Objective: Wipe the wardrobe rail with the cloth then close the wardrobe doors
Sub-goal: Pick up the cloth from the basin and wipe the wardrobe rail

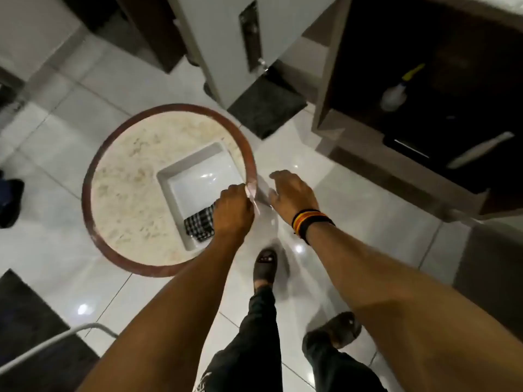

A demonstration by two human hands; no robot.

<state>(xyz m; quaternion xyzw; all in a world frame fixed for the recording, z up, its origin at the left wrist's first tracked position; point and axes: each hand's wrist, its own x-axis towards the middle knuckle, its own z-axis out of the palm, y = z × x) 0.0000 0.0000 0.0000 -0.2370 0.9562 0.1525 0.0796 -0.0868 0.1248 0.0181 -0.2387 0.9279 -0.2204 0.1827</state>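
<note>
A black-and-white checked cloth (199, 224) lies in a white square tray (195, 176) on a round marble-topped table (127, 193). My left hand (233, 212) is closed at the table's right rim, just over the cloth's edge, gripping a thin pale strip (252, 193); I cannot tell what the strip is. Open with its fingers spread, my right hand (293, 195) hovers just right of the table, a striped band on its wrist. At the upper right the wardrobe (424, 80) stands open and dark inside. Its white door (223, 38) has a dark handle. No rail is visible.
A spray bottle (394, 94) stands inside the wardrobe. A dark mat (267, 108) lies on the glossy tiled floor by the door. My sandalled feet (264, 267) are below the hands. A metal chair frame (56, 340) is at the bottom left, a dark shoe (11, 202) at the left edge.
</note>
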